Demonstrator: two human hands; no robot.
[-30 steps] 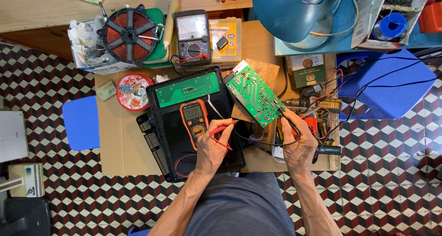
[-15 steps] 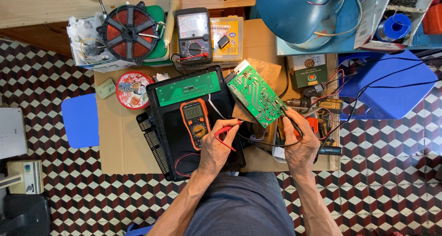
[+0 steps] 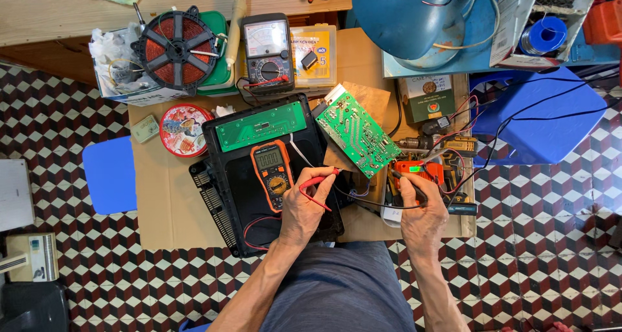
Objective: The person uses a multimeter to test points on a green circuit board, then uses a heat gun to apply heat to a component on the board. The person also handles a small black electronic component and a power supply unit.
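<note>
My left hand [image 3: 308,206] holds a red test probe [image 3: 319,180], its tip pointing right toward the lower edge of a green circuit board [image 3: 357,133]. The board stands tilted against the black housing of an opened appliance [image 3: 236,199]. My right hand [image 3: 421,212] grips a black probe [image 3: 405,184] near the board's lower right corner. An orange digital multimeter [image 3: 273,174] lies on the black housing just left of my left hand, with red and black leads running from it.
A copper coil disc [image 3: 176,49], an analogue meter [image 3: 267,52] and a round red tin [image 3: 183,129] sit at the back left. A blue lamp shade [image 3: 414,14], blue stool [image 3: 538,121], blue pad [image 3: 109,174] and small tools [image 3: 440,167] surround the cardboard sheet [image 3: 162,202].
My right hand has slid slightly down and left along the board's corner with the black probe. My left hand keeps the red probe in nearly the same place.
</note>
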